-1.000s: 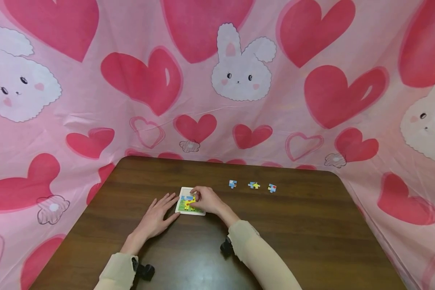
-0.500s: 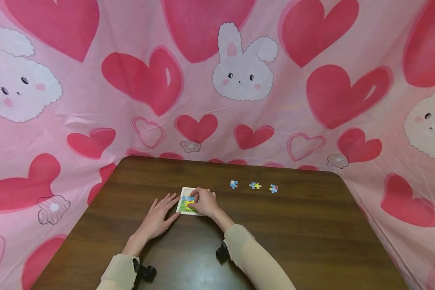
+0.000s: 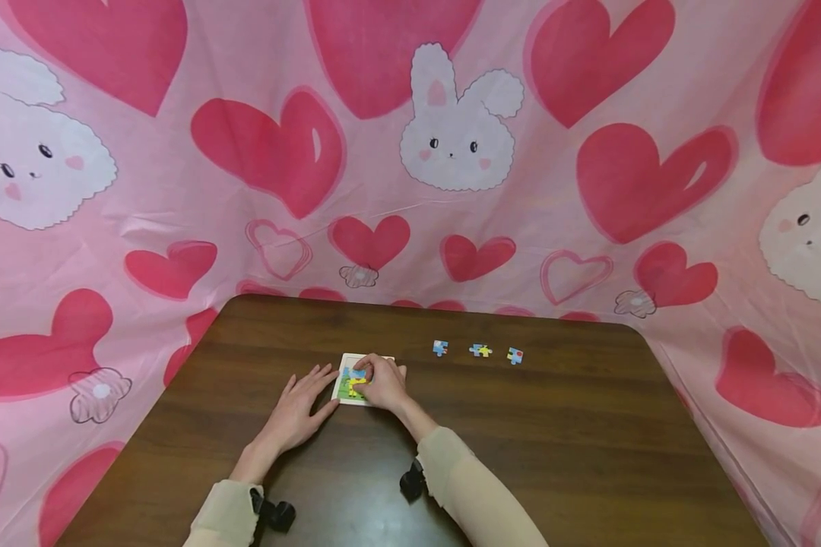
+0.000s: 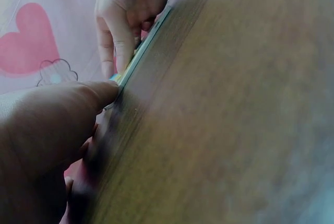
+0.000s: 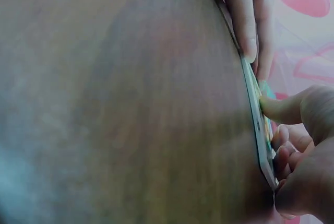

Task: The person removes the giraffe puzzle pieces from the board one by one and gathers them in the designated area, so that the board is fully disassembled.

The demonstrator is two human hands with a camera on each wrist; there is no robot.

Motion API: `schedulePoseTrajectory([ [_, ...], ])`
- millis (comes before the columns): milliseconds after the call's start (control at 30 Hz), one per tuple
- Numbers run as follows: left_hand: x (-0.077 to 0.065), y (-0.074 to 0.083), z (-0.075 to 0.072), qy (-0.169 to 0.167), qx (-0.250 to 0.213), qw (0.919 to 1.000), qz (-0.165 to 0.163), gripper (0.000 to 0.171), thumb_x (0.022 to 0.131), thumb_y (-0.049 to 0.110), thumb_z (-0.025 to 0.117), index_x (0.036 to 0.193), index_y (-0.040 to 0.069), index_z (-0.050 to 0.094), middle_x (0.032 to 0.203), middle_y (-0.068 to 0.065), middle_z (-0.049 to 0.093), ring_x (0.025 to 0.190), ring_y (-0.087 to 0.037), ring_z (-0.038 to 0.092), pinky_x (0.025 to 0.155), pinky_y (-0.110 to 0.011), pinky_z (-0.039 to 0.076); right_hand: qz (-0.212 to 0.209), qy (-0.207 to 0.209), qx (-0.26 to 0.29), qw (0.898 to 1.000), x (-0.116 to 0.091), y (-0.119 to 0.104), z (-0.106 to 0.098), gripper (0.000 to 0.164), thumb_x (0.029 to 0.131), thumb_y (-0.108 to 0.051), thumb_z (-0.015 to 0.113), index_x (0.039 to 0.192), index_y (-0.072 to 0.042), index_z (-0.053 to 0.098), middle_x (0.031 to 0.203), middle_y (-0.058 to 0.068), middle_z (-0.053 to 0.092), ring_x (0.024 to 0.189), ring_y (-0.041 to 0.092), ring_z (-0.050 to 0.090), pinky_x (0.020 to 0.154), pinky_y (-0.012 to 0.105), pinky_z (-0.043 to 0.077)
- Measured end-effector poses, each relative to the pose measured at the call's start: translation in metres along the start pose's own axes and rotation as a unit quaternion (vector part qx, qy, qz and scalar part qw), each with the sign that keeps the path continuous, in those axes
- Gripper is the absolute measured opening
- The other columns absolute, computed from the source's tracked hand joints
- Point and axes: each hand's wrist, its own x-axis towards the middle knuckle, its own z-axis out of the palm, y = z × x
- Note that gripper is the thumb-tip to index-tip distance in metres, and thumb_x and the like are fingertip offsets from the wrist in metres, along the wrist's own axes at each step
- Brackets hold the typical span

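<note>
A small white-framed jigsaw tray (image 3: 337, 392) lies flat on the table, holding a partly visible yellow giraffe picture on green and blue. My left hand (image 3: 293, 414) steadies its left edge with spread, straight fingers. Over the tray's right part, my right hand (image 3: 386, 384) pinches a bluish puzzle piece (image 3: 358, 374) between thumb and forefinger, low against the picture. In the right wrist view, a bit of that piece (image 5: 268, 89) stands above the frame beside the thumb. The right hand covers the tray's right side, and the piece's full outline is hidden.
Three loose puzzle pieces lie in a row behind and right of the tray: a blue one (image 3: 440, 348), a yellow-and-blue one (image 3: 480, 350) and a blue one with a red spot (image 3: 515, 355). A pink heart-and-rabbit cloth (image 3: 424, 209) hangs around the brown table (image 3: 554, 425).
My right hand has shifted slightly with its wrist swung left, while its fingertips stay over the picture. The left hand, tray and loose pieces hold their places.
</note>
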Motion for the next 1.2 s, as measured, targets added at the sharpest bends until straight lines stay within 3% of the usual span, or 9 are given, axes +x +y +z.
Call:
schedulePoseTrajectory([
  [300,0.001,0.000,0.002,0.011,0.003,0.9999,0.005,0.061,0.107,0.033,0.072,0.161,0.012,0.056,0.173,-0.018,0.048,0.165,-0.045,0.038,0.132,-0.078,0.017,-0.006,0.020,0.046,0.999,-0.003,0.003,0.003,0.025,0.089,-0.009,0.090,0.110,-0.012,0.075,0.081,0.008,0.064,0.101,0.027,0.062,0.087,0.035,0.025],
  [633,0.001,-0.001,0.002,0.010,0.002,0.9999,0.004,0.058,0.107,0.032,0.072,0.159,0.012,0.058,0.172,-0.019,0.049,0.165,-0.045,0.038,0.132,-0.079,0.016,-0.023,0.023,0.056,0.998,-0.005,0.007,0.004,0.030,0.089,-0.009,0.088,0.112,-0.014,0.071,0.083,0.005,0.065,0.097,0.021,0.059,0.089,0.035,0.026],
  [967,0.000,-0.001,0.003,0.010,-0.002,0.9999,0.002,0.058,0.106,0.032,0.072,0.159,0.011,0.058,0.172,-0.019,0.048,0.165,-0.045,0.037,0.132,-0.079,0.015,-0.038,0.022,0.065,0.997,-0.009,0.008,0.003,0.030,0.089,-0.012,0.090,0.115,-0.014,0.075,0.107,0.009,0.072,0.092,0.019,0.057,0.088,0.034,0.024],
  [1200,-0.001,-0.002,0.004,0.008,-0.003,1.0000,-0.002,0.059,0.107,0.032,0.072,0.160,0.011,0.057,0.172,-0.019,0.048,0.165,-0.046,0.037,0.132,-0.079,0.015,-0.041,0.040,0.072,0.996,-0.009,0.012,0.008,0.030,0.087,-0.011,0.090,0.113,-0.014,0.077,0.107,0.007,0.077,0.088,0.014,0.056,0.088,0.032,0.024],
])
